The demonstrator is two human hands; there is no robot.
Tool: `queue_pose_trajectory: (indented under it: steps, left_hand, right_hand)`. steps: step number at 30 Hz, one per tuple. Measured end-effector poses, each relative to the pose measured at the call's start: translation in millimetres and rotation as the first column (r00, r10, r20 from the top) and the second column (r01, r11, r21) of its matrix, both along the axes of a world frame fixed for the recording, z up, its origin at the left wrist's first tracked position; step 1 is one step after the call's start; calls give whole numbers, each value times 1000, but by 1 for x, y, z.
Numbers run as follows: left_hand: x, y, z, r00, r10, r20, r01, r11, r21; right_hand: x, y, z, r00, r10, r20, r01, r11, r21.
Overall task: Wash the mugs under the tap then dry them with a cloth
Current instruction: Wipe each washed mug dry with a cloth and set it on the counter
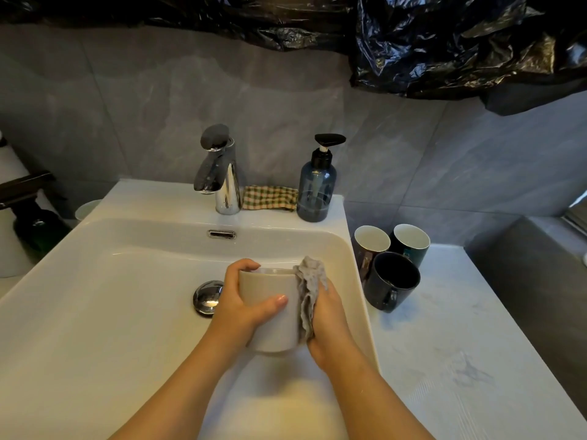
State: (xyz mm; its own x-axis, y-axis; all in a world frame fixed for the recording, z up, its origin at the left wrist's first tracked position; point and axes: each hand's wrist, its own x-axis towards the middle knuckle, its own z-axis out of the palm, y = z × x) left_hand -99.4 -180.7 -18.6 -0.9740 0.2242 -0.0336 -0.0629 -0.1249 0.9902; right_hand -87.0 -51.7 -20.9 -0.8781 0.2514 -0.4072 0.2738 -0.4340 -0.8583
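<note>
Mugs number four: one beige mug [273,315] sits between the fingers of both hands over the sink [127,312], and three dark mugs [392,281] stand on the counter [460,344] just beyond the right fingers. The left hand [236,304] curls its fingers [244,265] over the far rim, with the thumb across the near wall. The right hand [330,319] grips one grey cloth [309,290] and presses it to the mug's right side. Past the fingertips stand one tap [222,176], one checked cloth [270,198] and one soap bottle [316,192].

Dim, warm overhead light; soft shadows pool in the white sink [95,312]. Glare glints on the chrome tap [227,188]. Wide-angle edges bend.
</note>
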Motion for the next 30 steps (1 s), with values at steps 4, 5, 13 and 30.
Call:
queue_pose_trajectory:
  steps: [4,5,13,30]
  left_hand:
    - [-9,-2,-3,988,111,106,-126,981,148]
    - [-11,-3,-4,982,133,135,-157,970,186]
    - [-7,0,1,867,-219,447,32,920,390]
    - [0,10,5,950,139,281,-196,963,183]
  right_hand:
    - [7,-5,0,988,154,-1,-150,958,-243]
    - [9,-5,-1,990,142,-17,-142,957,-252]
    - [11,-8,3,987,34,-159,-86,939,-334]
    - [4,-12,-15,995,-101,-9,100,991,-90]
